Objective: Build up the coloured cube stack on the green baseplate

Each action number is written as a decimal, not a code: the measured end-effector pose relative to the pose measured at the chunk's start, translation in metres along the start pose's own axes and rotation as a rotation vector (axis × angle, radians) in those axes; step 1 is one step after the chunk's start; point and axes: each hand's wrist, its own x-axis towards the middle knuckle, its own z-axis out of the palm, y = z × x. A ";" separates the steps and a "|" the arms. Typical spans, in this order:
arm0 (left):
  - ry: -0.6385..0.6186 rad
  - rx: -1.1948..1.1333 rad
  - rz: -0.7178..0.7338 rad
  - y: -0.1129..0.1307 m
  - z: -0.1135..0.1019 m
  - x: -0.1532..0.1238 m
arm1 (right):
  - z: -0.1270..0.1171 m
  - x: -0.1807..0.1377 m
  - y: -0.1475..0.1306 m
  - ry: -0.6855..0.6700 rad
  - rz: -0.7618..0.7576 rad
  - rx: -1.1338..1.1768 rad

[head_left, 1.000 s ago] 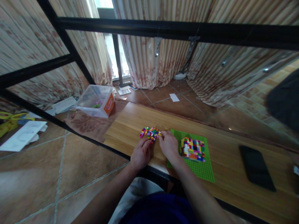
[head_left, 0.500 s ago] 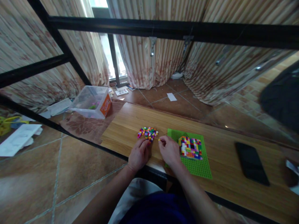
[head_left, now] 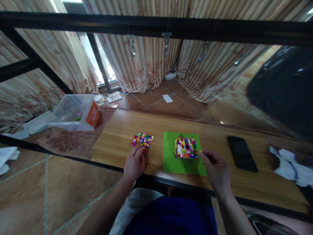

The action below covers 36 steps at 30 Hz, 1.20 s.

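Observation:
My right hand (head_left: 217,169) pinches a small yellow toy brick (head_left: 201,151) between thumb and fingertips, just right of a multicoloured block of bricks (head_left: 186,148). That block stands on a green studded baseplate (head_left: 170,166) and has a dark gap near its middle. At the near edge of a pile of loose coloured bricks (head_left: 142,138) rests my left hand (head_left: 134,164), its fingers curled together. A red brick shows by its fingertips; whether the fingers grip it is hidden.
The wooden table (head_left: 117,130) has a black phone (head_left: 242,153) on its right, with crumpled white paper (head_left: 287,164) beyond. A clear plastic box (head_left: 75,111) sits on the floor at left. A black metal bar (head_left: 146,24) crosses above the table.
My right hand has carried the yellow brick from near the loose pile across to the right side of the brick block. My left hand stays by the pile. The view has shifted right.

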 end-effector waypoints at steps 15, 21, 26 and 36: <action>0.015 0.011 0.020 -0.003 0.001 0.001 | 0.019 0.015 0.025 0.000 0.014 0.151; 0.012 0.016 0.011 0.000 0.000 0.001 | 0.018 0.014 0.026 -0.006 -0.040 0.104; 0.007 0.015 0.012 0.000 -0.001 0.001 | 0.018 0.015 0.027 -0.024 -0.083 0.061; 0.001 -0.014 -0.014 0.002 -0.001 0.002 | 0.018 0.026 0.019 0.017 0.057 0.097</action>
